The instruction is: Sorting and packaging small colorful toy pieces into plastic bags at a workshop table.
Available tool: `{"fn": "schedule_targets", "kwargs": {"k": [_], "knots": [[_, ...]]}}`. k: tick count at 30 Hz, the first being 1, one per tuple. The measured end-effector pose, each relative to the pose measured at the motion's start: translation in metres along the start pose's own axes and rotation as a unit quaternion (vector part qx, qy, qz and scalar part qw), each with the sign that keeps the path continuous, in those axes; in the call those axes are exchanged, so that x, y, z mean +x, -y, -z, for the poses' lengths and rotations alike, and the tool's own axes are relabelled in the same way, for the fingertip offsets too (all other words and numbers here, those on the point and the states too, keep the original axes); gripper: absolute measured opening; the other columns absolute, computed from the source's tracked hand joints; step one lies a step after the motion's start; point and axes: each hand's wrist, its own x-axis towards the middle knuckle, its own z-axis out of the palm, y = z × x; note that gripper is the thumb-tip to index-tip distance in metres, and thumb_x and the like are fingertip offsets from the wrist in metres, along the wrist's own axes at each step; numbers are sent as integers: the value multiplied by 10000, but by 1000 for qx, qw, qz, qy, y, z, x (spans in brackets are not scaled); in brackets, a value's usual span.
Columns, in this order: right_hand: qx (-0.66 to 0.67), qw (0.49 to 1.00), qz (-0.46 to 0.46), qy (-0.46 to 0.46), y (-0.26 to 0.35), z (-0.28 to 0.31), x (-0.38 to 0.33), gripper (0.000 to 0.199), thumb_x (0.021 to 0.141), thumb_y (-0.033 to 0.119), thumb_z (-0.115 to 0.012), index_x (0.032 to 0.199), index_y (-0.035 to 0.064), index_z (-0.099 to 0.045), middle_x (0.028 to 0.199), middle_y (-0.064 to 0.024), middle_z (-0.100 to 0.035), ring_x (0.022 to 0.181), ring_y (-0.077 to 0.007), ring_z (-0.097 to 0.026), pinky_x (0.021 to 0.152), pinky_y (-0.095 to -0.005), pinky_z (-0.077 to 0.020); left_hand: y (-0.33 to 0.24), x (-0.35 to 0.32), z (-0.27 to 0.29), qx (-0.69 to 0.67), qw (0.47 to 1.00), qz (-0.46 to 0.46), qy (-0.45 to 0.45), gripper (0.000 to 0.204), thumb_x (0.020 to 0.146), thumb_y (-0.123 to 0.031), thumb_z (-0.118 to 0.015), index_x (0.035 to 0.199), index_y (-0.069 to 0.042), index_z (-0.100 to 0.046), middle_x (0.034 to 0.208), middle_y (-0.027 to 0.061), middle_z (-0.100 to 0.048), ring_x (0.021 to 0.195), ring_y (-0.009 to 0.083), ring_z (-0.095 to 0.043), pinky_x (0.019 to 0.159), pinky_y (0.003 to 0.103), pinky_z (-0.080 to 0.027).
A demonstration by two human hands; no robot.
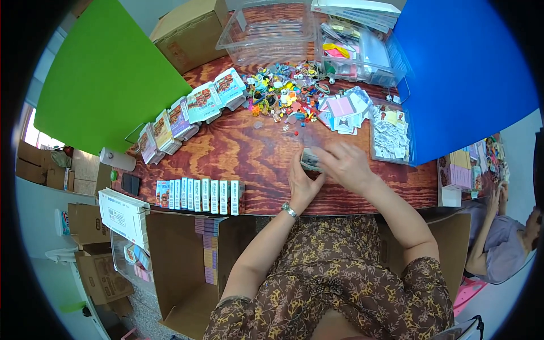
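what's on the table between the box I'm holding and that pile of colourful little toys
In the head view, mostly bare wood lies between the small box and the toy pile; just a few stray small pieces sit near the pile's edge.

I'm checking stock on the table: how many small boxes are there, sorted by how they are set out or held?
Boxes standing in the straight row near the table edge: 10
Boxes leaning in the curved row by the green board: 6
Box held in the left hand and right hand: 1
Total: 17
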Motion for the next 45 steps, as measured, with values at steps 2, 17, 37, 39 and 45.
{"fn": "schedule_targets", "kwargs": {"k": [2, 17, 37, 39, 45], "knots": [[43, 998, -36, -39, -6, -2, -18, 324, 783, 147, -783, 1093, 107, -698, 1054, -66, -637, 932, -269, -650, 741, -384, -537, -4, 0, 0, -3, 1000, 1, -30, 960, 694, -193, -895, 1448, -14, -327, 1190, 213, -618, 1061, 356, -644, 899, 438, -526], [215, 971, -77, -67, -13, -47, -51, 267, 827, 68, -765, 1089, 59, -719, 1058, -133, -691, 960, -306, -689, 798, -382, -564, -4, -9, 21, -37, 996, -82, -6, 823, 801, -110, -828, 1477, -13, -368, 1370, 210, -540, 1222, 322, -604, 975, 406, -542], [290, 950, -106, 53, -17, -25, -40, 193, 897, 47, -679, 1090, 60, -684, 996, -128, -708, 935, -300, -694, 797, -391, -558, -3, -5, 66, -70, 985, -121, 98, 340, 839, 9, -757, 1167, -22, -671, 1211, 181, -656, 1073, 290, -671, 844, 340, -559], [379, 900, -203, 73, -10, -21, -29, 172, 874, -14, -672, 1041, 30, -671, 1019, -122, -695, 931, -284, -696, 801, -380, -560, -2, -4, 66, -58, 985, -131, 97, 288, 847, 25, -744, 1127, -15, -691, 1180, 171, -667, 1032, 277, -681, 814, 335, -560], [261, 964, -29, 42, -20, -26, -27, 192, 839, 27, -681, 1027, 62, -659, 1076, -100, -682, 927, -307, -673, 791, -404, -542, -1, 1, 63, -60, 984, -149, 76, 246, 847, 27, -745, 1087, -17, -708, 1131, 145, -670, 993, 258, -678, 786, 328, -560]]}}
